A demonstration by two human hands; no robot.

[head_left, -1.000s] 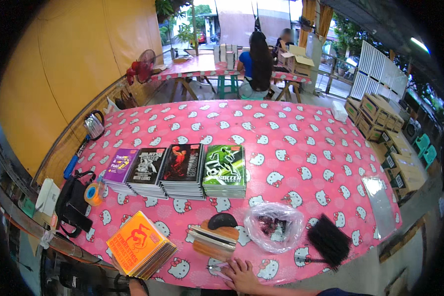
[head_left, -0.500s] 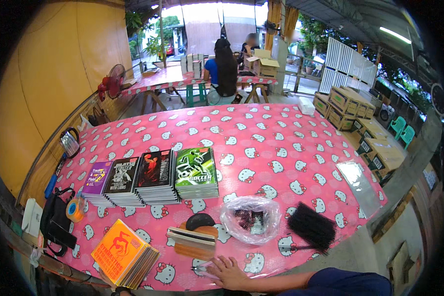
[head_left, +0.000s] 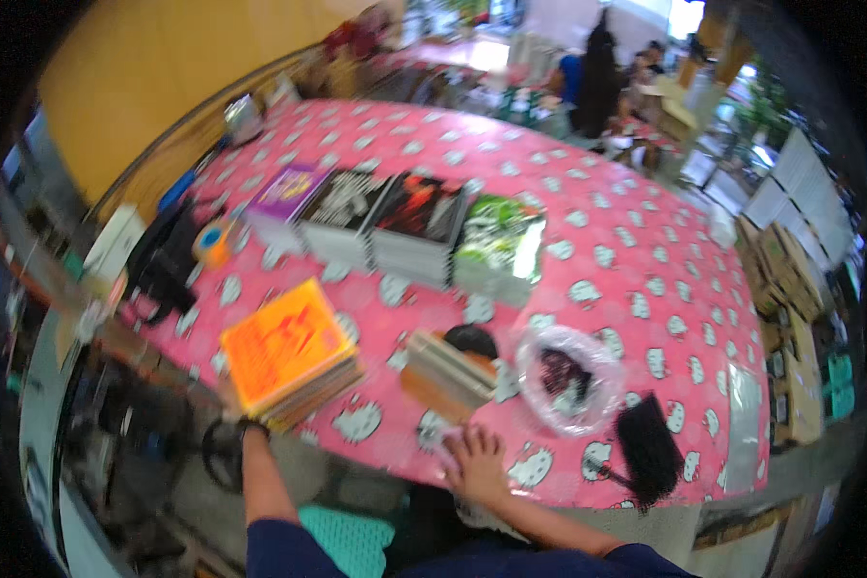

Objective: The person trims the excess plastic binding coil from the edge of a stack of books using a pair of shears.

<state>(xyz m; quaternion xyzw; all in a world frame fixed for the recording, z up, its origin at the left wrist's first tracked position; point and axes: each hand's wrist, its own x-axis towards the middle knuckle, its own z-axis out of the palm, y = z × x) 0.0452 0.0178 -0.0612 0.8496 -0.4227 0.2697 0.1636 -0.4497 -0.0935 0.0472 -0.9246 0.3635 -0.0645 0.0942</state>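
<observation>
My left hand [head_left: 233, 397] is against the left side of a stack of spiral-bound notebooks with orange covers [head_left: 284, 347]; its fingers are mostly hidden by the stack. My right hand [head_left: 476, 466] lies flat with fingers spread at the table's near edge, over a small pinkish thing that is too blurred to name. Just beyond it sits a brown wooden block [head_left: 433, 395] with upright boards [head_left: 453, 368] and a round black piece [head_left: 470, 340] behind them. To the right are a clear plastic bag [head_left: 570, 416] holding black coils and a heap of black spiral binding coils [head_left: 649, 448].
Purple [head_left: 287, 196], black [head_left: 349, 204], red-and-black [head_left: 421, 214] and green [head_left: 499, 241] notebook stacks stand in a row on the pink table cover [head_left: 568, 178]. Orange tape [head_left: 214, 246] and a black bag [head_left: 164, 260] lie left. Cardboard boxes [head_left: 790, 270] stand right; people sit beyond.
The view has swung left and down, and is blurred. More of my left forearm and a green stool now show. Both hands stay by the same things.
</observation>
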